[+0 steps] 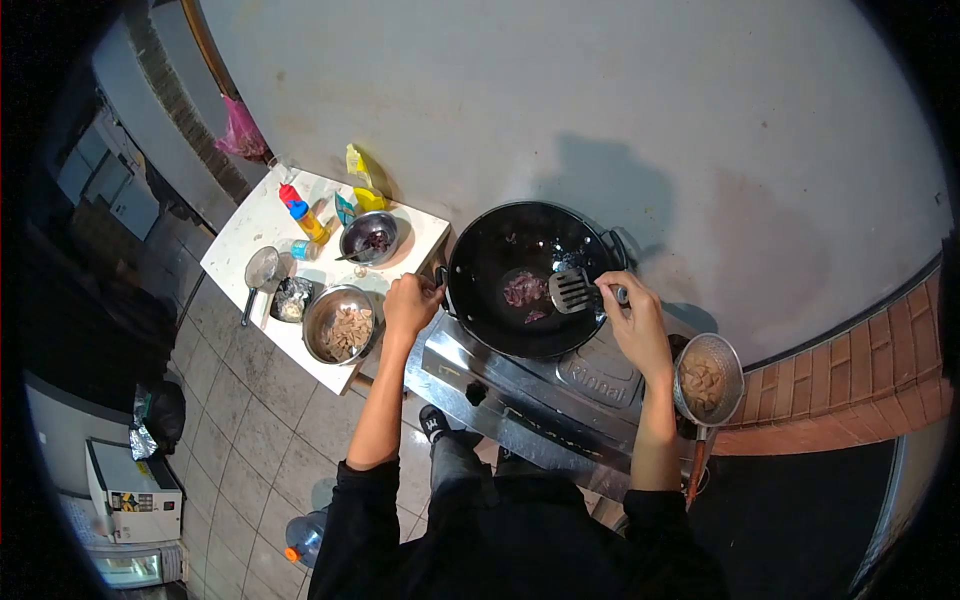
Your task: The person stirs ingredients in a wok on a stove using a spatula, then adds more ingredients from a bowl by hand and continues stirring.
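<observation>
Your scene is moderately bright, with shadows on the grey wall (700,120) beyond your right hand (634,322), and glints in the black wok (490,290) between your hands and on the steel stove (490,385) near your left hand (412,305). Well left of that hand, the room (100,260) turns dim and soft, and the wide lens curves lines toward blackened, rounded edges.

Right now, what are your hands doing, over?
Left hand gripping wok handle. Right hand holding slotted spatula over the wok. Chopped purplish food in wok. Nothing seen blocking the spatula, over.
</observation>
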Demonstrator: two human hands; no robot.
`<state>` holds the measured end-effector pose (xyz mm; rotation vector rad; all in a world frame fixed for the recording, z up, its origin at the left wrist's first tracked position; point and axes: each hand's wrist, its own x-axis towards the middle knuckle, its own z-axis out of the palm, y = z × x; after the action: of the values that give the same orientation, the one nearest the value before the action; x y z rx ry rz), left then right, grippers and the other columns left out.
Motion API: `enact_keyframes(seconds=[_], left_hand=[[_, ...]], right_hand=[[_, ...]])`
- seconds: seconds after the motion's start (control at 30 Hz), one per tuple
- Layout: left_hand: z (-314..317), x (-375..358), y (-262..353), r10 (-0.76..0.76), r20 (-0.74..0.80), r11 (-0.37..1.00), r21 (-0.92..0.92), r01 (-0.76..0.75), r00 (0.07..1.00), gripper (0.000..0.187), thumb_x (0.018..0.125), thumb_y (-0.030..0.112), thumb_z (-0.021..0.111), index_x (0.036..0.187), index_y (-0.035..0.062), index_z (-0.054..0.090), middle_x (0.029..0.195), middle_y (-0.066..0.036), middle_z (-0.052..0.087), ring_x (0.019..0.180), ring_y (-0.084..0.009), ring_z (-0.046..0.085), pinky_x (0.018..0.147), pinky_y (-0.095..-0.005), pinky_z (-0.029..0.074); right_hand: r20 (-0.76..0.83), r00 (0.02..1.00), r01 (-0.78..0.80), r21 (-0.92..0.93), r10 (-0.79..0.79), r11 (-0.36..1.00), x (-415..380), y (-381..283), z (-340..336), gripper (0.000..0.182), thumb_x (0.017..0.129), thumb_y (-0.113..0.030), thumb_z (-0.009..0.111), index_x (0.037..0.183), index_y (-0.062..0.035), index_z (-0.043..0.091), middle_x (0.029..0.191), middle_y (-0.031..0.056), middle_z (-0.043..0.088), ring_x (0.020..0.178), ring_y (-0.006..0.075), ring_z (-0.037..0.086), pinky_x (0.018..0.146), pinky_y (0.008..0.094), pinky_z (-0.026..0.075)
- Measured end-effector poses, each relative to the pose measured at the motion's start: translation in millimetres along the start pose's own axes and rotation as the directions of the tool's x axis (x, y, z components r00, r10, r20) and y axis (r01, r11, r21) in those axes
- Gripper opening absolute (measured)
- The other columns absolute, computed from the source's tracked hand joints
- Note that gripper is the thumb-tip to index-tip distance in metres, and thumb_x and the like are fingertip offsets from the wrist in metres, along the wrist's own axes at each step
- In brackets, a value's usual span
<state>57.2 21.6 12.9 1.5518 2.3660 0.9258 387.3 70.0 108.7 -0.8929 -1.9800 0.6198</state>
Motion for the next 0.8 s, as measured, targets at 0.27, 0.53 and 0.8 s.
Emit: enact_keyframes(seconds=[0.27, 0.53, 0.8], left_hand=[[-0.2, -0.2, 0.7, -0.011, 0.017, 1.000, 0.003, 0.011, 1.000, 0.025, 0.076, 0.029, 0.078, 0.075, 0.0044, 0.073, 0.072, -0.015, 0.069, 0.074, -0.0349, 0.068, 0.068, -0.0426, 0.054], [-3.8, -2.6, 5.2, 0.002, 0.012, 1.000, 0.007, -0.002, 1.000, 0.024, 0.076, 0.022, 0.078, 0.080, -0.0008, 0.073, 0.072, -0.017, 0.069, 0.068, -0.0313, 0.069, 0.065, -0.0384, 0.053], [-7.1, -2.4, 7.2, -0.021, 0.046, 0.999, -0.029, 0.023, 0.999, 0.026, 0.078, 0.025, 0.077, 0.082, -0.0006, 0.074, 0.073, -0.018, 0.069, 0.067, -0.0312, 0.069, 0.065, -0.0387, 0.053]], right_hand=[[-0.083, 0.983, -0.169, -0.033, 0.166, 0.985, 8.9, 5.8, 6.7, 0.013, 0.092, -0.008, 0.062, 0.090, 0.0047, 0.060, 0.073, 0.0116, 0.060, 0.059, 0.0170, 0.053, 0.056, 0.0311, 0.042], [-0.110, 0.985, -0.155, -0.192, 0.135, 0.969, 28.1, 11.0, 18.8, 0.023, 0.090, -0.009, 0.063, 0.078, 0.0076, 0.053, 0.070, 0.0220, 0.055, 0.061, 0.0377, 0.054, 0.058, 0.0433, 0.040], [-0.114, 0.986, -0.146, -0.207, 0.125, 0.967, 38.0, 24.0, 38.2, 0.027, 0.090, -0.012, 0.063, 0.075, 0.0075, 0.052, 0.068, 0.0255, 0.056, 0.063, 0.0447, 0.055, 0.058, 0.0471, 0.040]])
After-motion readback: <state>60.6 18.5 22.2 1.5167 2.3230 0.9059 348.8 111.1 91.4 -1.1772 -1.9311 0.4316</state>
